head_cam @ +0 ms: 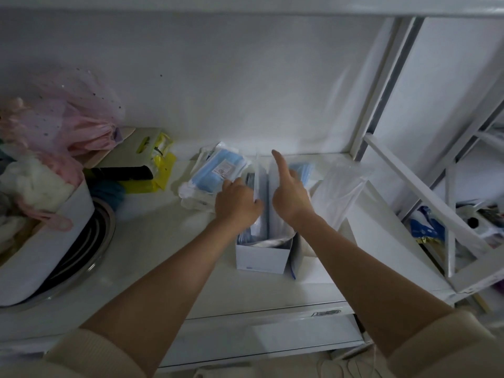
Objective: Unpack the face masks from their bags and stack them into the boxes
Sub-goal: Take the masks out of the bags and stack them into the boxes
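An open white box (261, 259) stands on the white desk (169, 241), with blue face masks (253, 230) stacked on edge inside it. My left hand (237, 202) reaches into the box's far end, its thumb and curled fingers pinching the upright white box flap (257, 173). My right hand (289, 196) is just right of the flap. Its index finger points straight up and its other fingers curl round a bunch of blue masks (301, 169). A sealed bag of blue masks (218, 170) lies left of the box.
An empty clear plastic bag (341, 186) lies right of the box. A white basket (41, 241) of soft things and pink bags fills the left side. Yellow packets (161, 165) lie at the back. A white ladder frame (450, 214) stands on the right.
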Action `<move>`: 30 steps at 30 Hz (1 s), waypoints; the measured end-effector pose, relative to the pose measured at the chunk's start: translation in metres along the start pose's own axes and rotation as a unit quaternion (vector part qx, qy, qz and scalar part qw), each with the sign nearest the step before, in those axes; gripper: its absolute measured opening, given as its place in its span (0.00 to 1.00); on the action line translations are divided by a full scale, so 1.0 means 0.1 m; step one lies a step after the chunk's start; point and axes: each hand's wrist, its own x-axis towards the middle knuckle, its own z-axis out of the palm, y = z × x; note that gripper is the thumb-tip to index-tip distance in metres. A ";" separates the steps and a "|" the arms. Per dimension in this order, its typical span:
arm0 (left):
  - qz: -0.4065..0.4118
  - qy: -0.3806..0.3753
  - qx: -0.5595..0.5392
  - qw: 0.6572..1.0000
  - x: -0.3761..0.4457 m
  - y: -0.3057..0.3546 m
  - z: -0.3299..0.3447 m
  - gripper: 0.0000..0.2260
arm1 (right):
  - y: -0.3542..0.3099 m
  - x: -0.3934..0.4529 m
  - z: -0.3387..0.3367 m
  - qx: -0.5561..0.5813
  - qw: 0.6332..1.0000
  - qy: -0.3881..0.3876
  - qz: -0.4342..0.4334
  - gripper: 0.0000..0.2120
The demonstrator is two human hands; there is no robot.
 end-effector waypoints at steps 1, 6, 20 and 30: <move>-0.016 -0.059 -0.023 0.998 0.03 0.03 -0.04 0.12 | 0.00 -0.01 0.00 -0.023 1.000 0.011 -0.016 0.42; -0.020 -0.168 0.071 0.983 0.17 0.20 -0.09 0.16 | 0.02 0.03 -0.01 -0.128 0.991 -0.021 0.032 0.15; 0.067 0.059 0.129 0.988 -0.02 0.15 0.32 0.12 | -0.13 -0.14 -0.13 0.013 0.995 -0.030 0.090 0.26; 0.048 -0.031 0.052 0.997 0.03 0.22 0.12 0.16 | -0.06 -0.11 -0.14 0.228 0.962 -0.030 0.146 0.14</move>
